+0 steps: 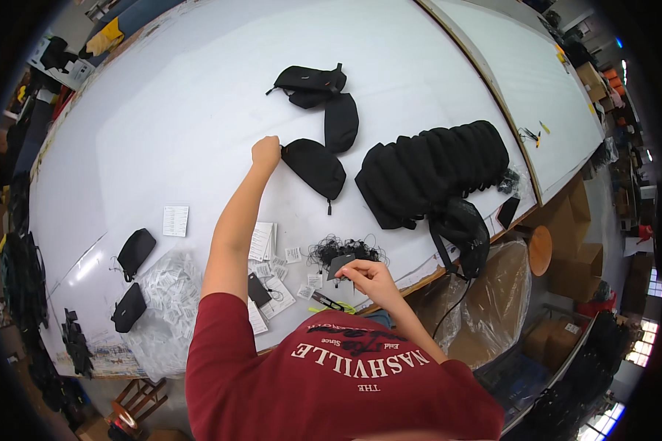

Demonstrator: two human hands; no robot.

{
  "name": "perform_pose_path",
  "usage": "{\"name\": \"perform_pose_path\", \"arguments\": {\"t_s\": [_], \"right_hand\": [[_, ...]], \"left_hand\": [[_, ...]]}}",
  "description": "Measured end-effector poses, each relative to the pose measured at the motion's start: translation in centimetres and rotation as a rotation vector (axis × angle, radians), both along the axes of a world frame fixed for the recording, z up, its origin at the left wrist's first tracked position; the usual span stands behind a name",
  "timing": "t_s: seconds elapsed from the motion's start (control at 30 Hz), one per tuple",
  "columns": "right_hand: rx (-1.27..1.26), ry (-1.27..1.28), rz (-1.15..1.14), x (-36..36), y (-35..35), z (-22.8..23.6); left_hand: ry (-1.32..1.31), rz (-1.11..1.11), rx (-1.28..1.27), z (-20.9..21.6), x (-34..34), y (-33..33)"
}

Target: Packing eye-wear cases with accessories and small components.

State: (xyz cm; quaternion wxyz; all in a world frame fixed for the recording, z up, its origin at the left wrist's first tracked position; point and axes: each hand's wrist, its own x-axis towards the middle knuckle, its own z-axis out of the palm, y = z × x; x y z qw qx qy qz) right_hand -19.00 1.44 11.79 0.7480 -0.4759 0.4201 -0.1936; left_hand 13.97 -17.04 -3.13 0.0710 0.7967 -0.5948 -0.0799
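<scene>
My left hand (pixel 266 151) reaches forward over the white table, its fingers closed on the left corner of a black half-round pouch (pixel 315 169). A zipper pull hangs off that pouch's near end. Close to my body, my right hand (pixel 371 281) pinches a small black hang tag (pixel 340 262) between thumb and fingers. Just beyond that tag lies a tangled heap of black strings (pixel 354 248). Two more black items, a pouch (pixel 340 121) and a bag with straps (pixel 307 82), lie farther off, touching each other.
A long row of black pouches (pixel 438 169) fills the right side, with a black bag (pixel 463 234) in front. Left of me are a plastic bag of white labels (pixel 165 301), two small black pouches (pixel 136 252) and printed cards (pixel 263 241). Cardboard boxes (pixel 566 242) stand beyond the right edge.
</scene>
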Motion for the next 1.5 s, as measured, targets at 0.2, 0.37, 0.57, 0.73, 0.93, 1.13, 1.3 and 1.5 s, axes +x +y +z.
{"name": "perform_pose_path", "arguments": {"t_s": [0.2,0.37,0.57,0.73,0.93,1.13,1.3,1.5], "right_hand": [[-0.287,0.203,0.239,0.3,0.7,1.9],[-0.527,0.221,0.280,-0.8,3.2,2.4],[-0.664,0.235,0.363,-1.6,5.0,4.8],[-0.581,0.211,0.388,-2.3,6.1,5.3],[-0.583,0.159,0.403,-3.6,7.4,6.0],[-0.736,0.126,0.288,-3.0,9.0,7.2],[-0.839,0.200,0.289,-2.7,10.0,6.3],[-1.031,0.201,0.373,-2.7,10.4,6.1]], "left_hand": [[1.010,0.229,-0.205,3.5,-1.6,5.0],[1.698,0.298,-0.456,12.3,-8.4,11.7],[1.319,0.073,-0.637,17.5,-9.4,18.3],[1.402,0.111,-0.450,19.4,-11.2,24.0],[1.533,0.230,-0.228,18.5,-14.2,32.3],[1.587,0.143,-0.261,18.6,-17.1,37.9],[1.701,0.141,-0.403,18.8,-18.3,39.6],[1.692,0.253,-0.289,18.6,-19.7,39.7]]}}
